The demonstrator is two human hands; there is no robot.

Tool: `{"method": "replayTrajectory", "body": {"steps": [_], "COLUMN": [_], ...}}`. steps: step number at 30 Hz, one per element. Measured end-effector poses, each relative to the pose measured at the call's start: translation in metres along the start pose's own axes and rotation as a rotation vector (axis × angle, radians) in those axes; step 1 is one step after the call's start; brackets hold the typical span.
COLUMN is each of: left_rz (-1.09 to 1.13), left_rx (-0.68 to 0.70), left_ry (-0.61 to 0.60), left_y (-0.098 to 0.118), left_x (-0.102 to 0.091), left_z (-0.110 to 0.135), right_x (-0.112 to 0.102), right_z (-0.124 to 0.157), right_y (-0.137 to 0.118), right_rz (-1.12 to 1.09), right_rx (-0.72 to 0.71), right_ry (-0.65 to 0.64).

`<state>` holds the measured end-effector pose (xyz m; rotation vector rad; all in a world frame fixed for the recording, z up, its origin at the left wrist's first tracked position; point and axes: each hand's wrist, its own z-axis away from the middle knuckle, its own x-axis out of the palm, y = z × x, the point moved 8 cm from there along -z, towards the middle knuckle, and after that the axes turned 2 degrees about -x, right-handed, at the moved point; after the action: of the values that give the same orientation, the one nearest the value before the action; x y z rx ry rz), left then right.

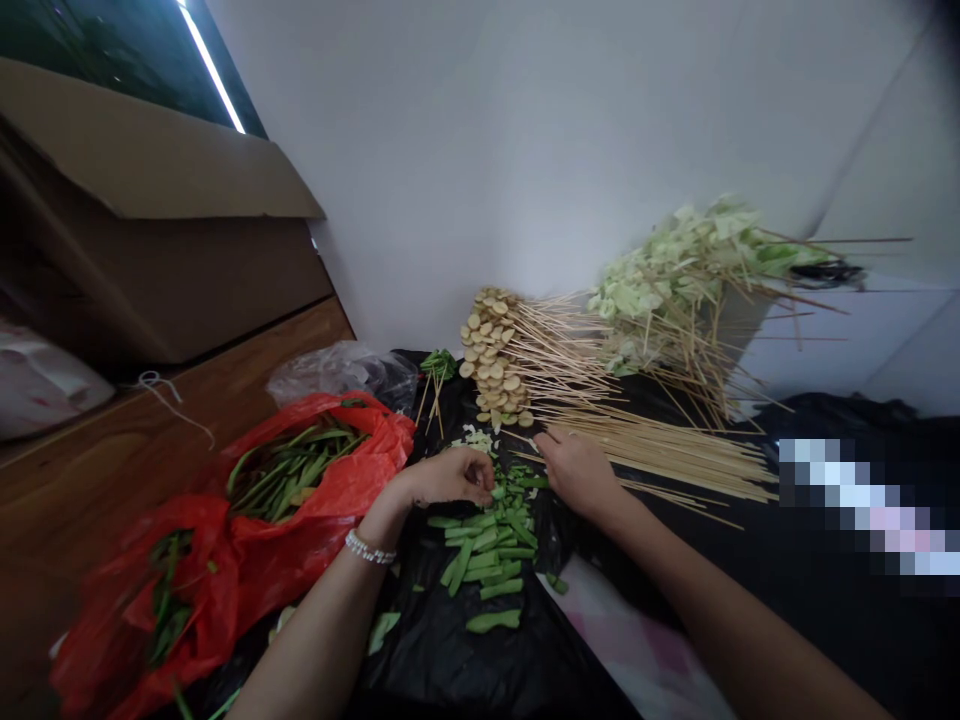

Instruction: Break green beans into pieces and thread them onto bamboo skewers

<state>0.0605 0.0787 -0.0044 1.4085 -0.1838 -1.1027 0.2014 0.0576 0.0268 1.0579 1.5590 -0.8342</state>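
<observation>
My left hand (450,477), with a beaded bracelet on its wrist, is curled in a pinch over a pile of cut green bean pieces (487,550) lying on a black plastic sheet (450,660). It seems to pinch a small green piece, though I cannot be sure. My right hand (574,468) rests palm down at the near end of a bundle of bare bamboo skewers (675,455), fingers curled toward the sticks. What those fingers hold is hidden.
A red plastic bag (225,560) of whole green beans lies at the left. Skewered sliced mushrooms (495,350) and skewered leafy greens (675,280) are stacked against the white wall. A cardboard box (165,230) sits on the wooden surface at the far left.
</observation>
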Motion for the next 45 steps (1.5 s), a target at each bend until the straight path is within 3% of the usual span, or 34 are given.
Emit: {"method": "replayTrajectory", "body": {"steps": [5,9,13,17,29,40,45], "left_rz": [0.312,0.548,0.803,0.898,0.898,0.932,1.036], "left_rx": [0.107,0.053,0.011,-0.010,-0.009,0.026,-0.022], "left_ry": [0.252,0.506,0.604,0.640,0.707,0.619,0.594], "left_y": [0.005,-0.015,-0.031,-0.035,-0.026,-0.027,-0.034], "left_x": [-0.017,-0.031,-0.035,-0.036,-0.036,-0.031,-0.027], "left_z": [-0.006,-0.010,-0.010,-0.008,-0.003,-0.008,-0.011], "right_x": [-0.007,-0.008,-0.010,-0.009,-0.008,-0.009,-0.009], "right_z": [0.003,0.003,0.003,0.005,0.006,0.006,0.008], "right_y": [0.000,0.002,0.002,-0.002,-0.011,-0.012,-0.015], "right_rz": [-0.028,-0.040,-0.048,-0.054,-0.056,-0.045,-0.039], "right_rx": [0.035,0.048,0.024,-0.001,-0.019,-0.011,-0.027], "right_ry": [0.046,0.080,0.156,0.168,0.089,0.094,0.113]}}
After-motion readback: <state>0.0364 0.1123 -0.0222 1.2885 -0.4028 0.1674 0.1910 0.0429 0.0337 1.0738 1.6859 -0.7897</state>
